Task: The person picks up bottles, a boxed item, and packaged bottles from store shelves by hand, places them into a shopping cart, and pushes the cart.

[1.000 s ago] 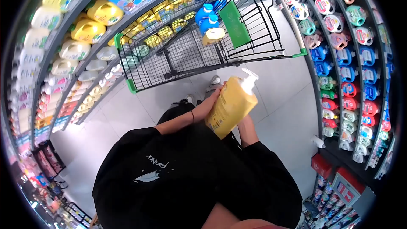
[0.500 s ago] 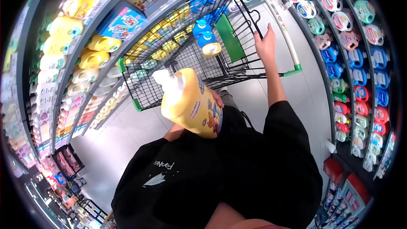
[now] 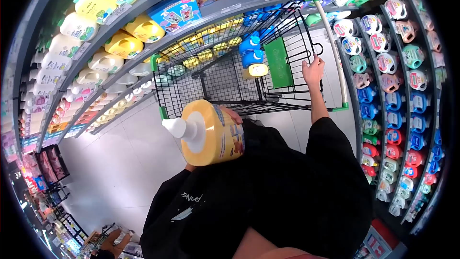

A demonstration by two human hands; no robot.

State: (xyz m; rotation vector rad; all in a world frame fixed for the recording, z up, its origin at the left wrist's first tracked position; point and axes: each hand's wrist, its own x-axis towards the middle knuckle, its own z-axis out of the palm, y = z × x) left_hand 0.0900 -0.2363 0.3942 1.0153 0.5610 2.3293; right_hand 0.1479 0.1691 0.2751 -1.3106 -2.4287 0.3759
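A large yellow pump bottle with a white pump head is held against my front, its top tilted toward the camera and its pump pointing left. The fingers of my left hand wrap round its far side; the rest of that hand is hidden behind the bottle. My right hand is closed on the black wire frame of a shopping cart, near the handle end. Inside the cart stand two blue bottles and a smaller container with a pale yellow top, beside a green panel.
Shelves with yellow and white bottles curve along the left and beyond the cart. Another shelf of detergent bottles rises at the right. Pale floor tiles lie at left. Part of a person shows at the lower left.
The pump bottle has tipped, so its top faces the camera more. The cart and my right hand appear farther right and slightly lower, as the view has shifted. Both hands keep their holds.
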